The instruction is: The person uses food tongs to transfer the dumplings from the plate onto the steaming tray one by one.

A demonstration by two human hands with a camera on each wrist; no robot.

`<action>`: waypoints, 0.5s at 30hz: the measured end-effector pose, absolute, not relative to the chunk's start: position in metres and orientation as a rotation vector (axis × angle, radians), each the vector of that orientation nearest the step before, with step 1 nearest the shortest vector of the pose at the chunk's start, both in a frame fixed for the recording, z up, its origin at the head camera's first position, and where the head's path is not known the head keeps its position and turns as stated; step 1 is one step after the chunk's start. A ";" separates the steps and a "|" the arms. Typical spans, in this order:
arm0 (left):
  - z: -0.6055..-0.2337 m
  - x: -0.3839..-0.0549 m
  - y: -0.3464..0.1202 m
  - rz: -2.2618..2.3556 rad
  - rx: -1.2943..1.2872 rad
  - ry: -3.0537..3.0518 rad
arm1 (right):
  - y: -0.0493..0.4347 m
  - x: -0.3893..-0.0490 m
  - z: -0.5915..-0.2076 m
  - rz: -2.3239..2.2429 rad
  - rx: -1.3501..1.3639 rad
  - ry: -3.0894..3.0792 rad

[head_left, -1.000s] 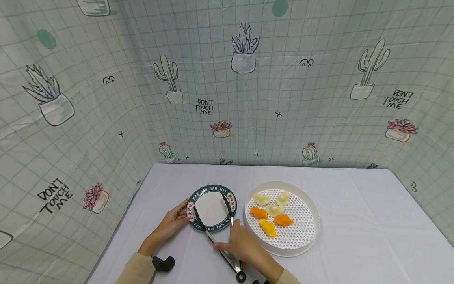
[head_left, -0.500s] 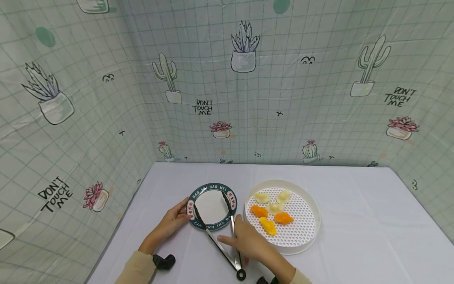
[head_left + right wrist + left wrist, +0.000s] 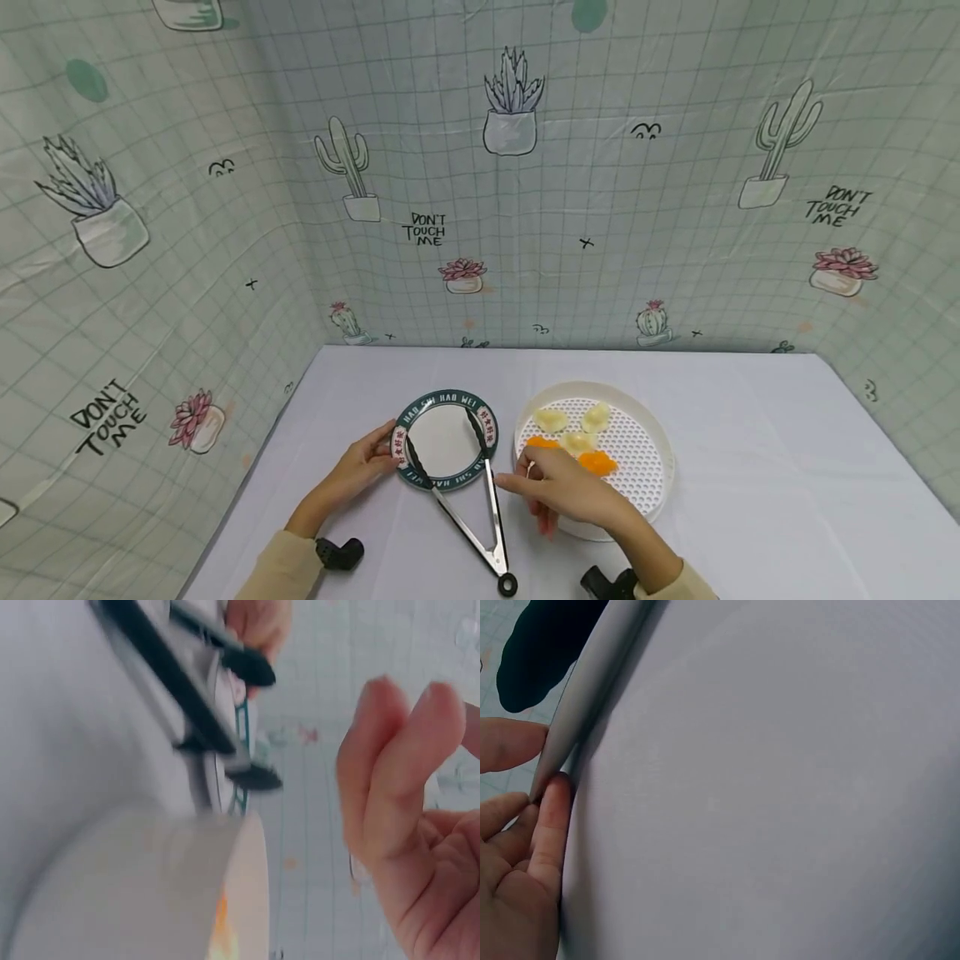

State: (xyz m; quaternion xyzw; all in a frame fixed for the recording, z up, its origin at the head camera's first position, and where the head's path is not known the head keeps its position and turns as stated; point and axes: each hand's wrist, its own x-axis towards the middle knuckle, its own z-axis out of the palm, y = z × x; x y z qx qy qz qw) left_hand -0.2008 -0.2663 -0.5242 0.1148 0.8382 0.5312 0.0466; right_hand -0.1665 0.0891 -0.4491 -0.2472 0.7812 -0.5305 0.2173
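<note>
A round plate (image 3: 442, 442) with a dark green lettered rim lies on the table. My left hand (image 3: 362, 460) pinches its left edge, thumb on one side of the rim and fingers on the other in the left wrist view. Spread tongs (image 3: 491, 510) lie with their black tips across the plate and their hinge end on the table. Above the near left part of a round white tray (image 3: 655, 492) hovers my right hand (image 3: 573, 487), fingers loosely bent and holding nothing. Yellow pieces (image 3: 551, 420) and orange pieces (image 3: 597, 463) lie on the tray's perforated base; the hand hides some.
A white cloth covers the table (image 3: 750, 458). Behind and to the left hangs a grid-patterned curtain (image 3: 585, 192) with printed cacti. Black devices are strapped at the left wrist (image 3: 306, 521) and the right wrist (image 3: 637, 546).
My right hand has let go of the tongs and moved right, over the tray's near left edge. The tongs stay on the plate. My left hand keeps its hold on the rim.
</note>
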 end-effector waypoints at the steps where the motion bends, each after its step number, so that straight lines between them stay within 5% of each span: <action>1: -0.523 -0.200 -0.267 1.605 0.355 2.560 | 0.094 -0.168 -0.449 -1.480 -0.708 2.151; 15: -0.502 -0.200 -0.271 1.394 0.297 2.743 | 0.187 -0.191 -0.444 -1.554 -0.795 2.273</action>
